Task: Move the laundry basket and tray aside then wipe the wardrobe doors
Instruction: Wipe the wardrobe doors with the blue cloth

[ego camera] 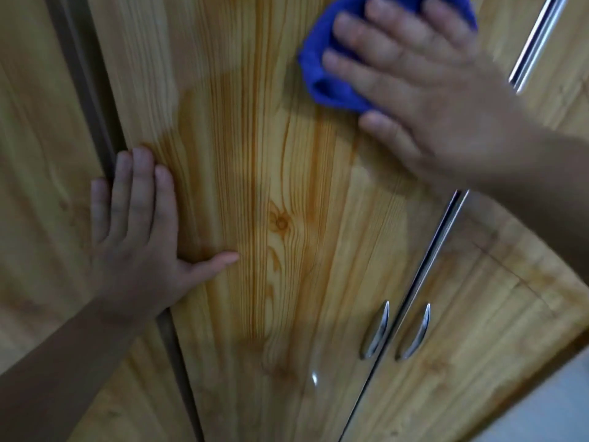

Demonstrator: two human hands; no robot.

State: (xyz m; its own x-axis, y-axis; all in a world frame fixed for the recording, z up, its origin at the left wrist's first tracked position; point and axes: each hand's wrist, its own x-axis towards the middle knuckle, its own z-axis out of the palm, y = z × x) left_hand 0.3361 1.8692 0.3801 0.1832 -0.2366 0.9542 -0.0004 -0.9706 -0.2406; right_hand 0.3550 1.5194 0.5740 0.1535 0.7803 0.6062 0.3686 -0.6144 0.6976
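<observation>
Wiping step in hand: blue cloth is pressed to wardrobe door under spread fingers of R hand. L hand (fingers together, thumb out) is laid flat below-left of them. Next: downward strokes needed.

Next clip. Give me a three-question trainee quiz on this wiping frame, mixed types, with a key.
1. Which hand presses the blue cloth on the door?
2. True or false: the left hand lies flat on the door.
3. The two metal handles sit: (a) above the cloth, (b) below the cloth, (c) under the left hand.
Key: 1 right hand; 2 true; 3 b.
</observation>
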